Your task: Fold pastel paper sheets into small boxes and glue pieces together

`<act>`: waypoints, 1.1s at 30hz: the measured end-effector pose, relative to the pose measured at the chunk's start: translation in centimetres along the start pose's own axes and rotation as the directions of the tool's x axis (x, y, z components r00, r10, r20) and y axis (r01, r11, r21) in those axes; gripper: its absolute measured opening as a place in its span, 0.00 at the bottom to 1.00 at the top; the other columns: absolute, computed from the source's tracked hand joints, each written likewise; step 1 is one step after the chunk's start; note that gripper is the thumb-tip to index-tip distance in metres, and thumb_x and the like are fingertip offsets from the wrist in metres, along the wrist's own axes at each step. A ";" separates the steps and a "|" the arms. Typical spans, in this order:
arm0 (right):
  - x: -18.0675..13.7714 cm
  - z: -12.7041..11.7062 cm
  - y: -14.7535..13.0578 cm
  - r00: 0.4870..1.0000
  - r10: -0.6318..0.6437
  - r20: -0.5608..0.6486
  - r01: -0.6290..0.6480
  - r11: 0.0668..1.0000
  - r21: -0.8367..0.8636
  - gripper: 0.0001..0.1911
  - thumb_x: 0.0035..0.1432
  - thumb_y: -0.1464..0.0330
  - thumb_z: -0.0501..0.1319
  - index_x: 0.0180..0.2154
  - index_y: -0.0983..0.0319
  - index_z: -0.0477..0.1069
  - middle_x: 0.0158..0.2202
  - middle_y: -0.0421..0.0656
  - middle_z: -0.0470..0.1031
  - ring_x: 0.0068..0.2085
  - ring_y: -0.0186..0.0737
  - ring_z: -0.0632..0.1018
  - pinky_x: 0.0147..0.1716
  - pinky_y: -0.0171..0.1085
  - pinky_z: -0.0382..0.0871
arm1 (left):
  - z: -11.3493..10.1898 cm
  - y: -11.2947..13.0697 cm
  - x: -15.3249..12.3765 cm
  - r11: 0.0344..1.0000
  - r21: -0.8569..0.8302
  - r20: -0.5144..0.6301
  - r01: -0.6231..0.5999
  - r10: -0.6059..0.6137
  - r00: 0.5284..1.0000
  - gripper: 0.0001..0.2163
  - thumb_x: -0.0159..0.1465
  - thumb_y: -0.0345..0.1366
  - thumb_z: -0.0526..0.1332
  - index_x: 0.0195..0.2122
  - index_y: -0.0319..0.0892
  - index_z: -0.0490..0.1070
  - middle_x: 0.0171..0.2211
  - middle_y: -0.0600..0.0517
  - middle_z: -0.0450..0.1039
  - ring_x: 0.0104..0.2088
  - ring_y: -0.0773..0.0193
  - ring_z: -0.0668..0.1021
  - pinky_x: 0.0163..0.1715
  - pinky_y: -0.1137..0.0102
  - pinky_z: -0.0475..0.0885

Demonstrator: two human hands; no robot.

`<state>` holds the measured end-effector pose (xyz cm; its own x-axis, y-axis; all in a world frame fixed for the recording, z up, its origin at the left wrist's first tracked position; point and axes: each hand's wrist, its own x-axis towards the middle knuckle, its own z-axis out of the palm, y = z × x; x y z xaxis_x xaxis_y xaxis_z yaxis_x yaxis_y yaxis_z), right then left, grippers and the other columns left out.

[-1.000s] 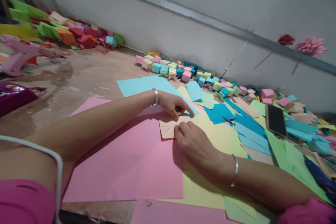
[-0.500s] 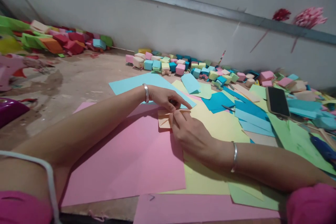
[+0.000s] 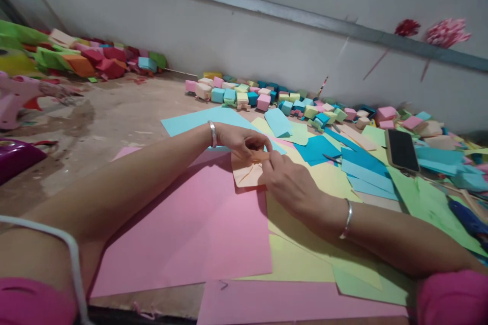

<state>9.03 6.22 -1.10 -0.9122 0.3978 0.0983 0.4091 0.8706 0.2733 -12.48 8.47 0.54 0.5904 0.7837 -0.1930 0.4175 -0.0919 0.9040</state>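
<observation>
A small peach piece of paper point(image 3: 247, 174) with creases and a folded upper edge lies at the middle of the table. My left hand point(image 3: 242, 141) is closed on its top edge, thumb and fingers pinching the fold from above. My right hand point(image 3: 292, 180) grips the paper's right side, its fingertips close to those of my left hand. Part of the paper is hidden behind the fingers. Beneath it are a large pink sheet point(image 3: 183, 228) and a yellow sheet point(image 3: 331, 183).
Small folded paper boxes point(image 3: 263, 101) line the wall. Blue paper pieces point(image 3: 366, 162), a black phone point(image 3: 402, 150) and a dark blue tool point(image 3: 467, 218) lie to the right. On the left are a pink glue gun point(image 3: 17, 96) and a purple object point(image 3: 19, 160).
My right hand has shifted right along the paper's edge, and my left fingers have curled in. More of the peach paper shows, with its upper edge raised in a fold.
</observation>
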 end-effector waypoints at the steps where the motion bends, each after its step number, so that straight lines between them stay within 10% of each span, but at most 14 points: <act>1: 0.3 -0.3 0.3 0.997 0.036 0.064 -0.037 0.999 0.013 0.16 0.60 0.81 0.46 0.42 0.68 0.69 0.41 0.56 0.72 0.35 0.46 0.75 0.22 0.37 0.63 | -0.1 -0.4 0.0 0.998 -0.060 -0.015 -0.003 0.002 1.000 0.19 0.47 0.30 0.69 0.41 0.41 0.73 0.28 0.53 0.71 0.28 0.65 0.70 0.25 0.73 0.64; 5: 0.9 -1.1 1.0 0.976 0.081 0.202 -0.095 0.994 0.062 0.13 0.60 0.80 0.47 0.42 0.68 0.67 0.37 0.53 0.73 0.32 0.45 0.76 0.22 0.38 0.60 | -0.3 -1.5 -0.1 0.977 -0.206 -0.101 -0.046 0.026 0.995 0.14 0.49 0.35 0.71 0.34 0.42 0.67 0.28 0.54 0.69 0.26 0.67 0.70 0.24 0.74 0.64; 16: 1.7 -0.3 3.1 0.984 -0.079 0.157 0.044 0.975 0.219 0.28 0.54 0.77 0.54 0.57 0.55 0.62 0.39 0.45 0.72 0.26 0.33 0.66 0.25 0.34 0.48 | -0.9 -1.9 0.2 0.999 0.041 -0.097 -0.023 0.027 0.995 0.11 0.49 0.34 0.70 0.34 0.40 0.77 0.28 0.54 0.73 0.27 0.68 0.71 0.27 0.75 0.65; 33: 2.5 -0.6 5.1 0.993 0.116 0.028 -0.118 0.916 0.385 0.04 0.56 0.69 0.57 0.29 0.61 0.69 0.29 0.39 0.74 0.28 0.32 0.67 0.25 0.34 0.48 | -0.7 -1.0 0.0 0.957 0.289 -0.046 0.000 0.014 0.999 0.13 0.54 0.35 0.65 0.41 0.41 0.75 0.32 0.55 0.73 0.30 0.69 0.70 0.30 0.76 0.63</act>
<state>8.82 11.52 1.11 -0.8577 0.5038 0.1021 0.4907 0.8617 -0.1294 -13.36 9.00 -0.05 0.5636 0.8100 -0.1623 0.5990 -0.2654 0.7555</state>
